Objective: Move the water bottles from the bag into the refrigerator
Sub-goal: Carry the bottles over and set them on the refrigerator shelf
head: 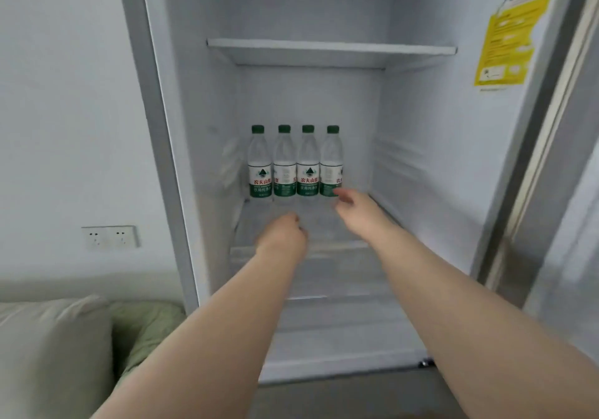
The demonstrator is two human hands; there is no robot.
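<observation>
4 bottles stand upright, caps toward 12 o'clock; at 6 o'clock, left hand and right hand, grips loose, empty.

Four water bottles on fridge shelf

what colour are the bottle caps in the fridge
Dark green caps on all four water bottles, best seen in the head view.
</observation>
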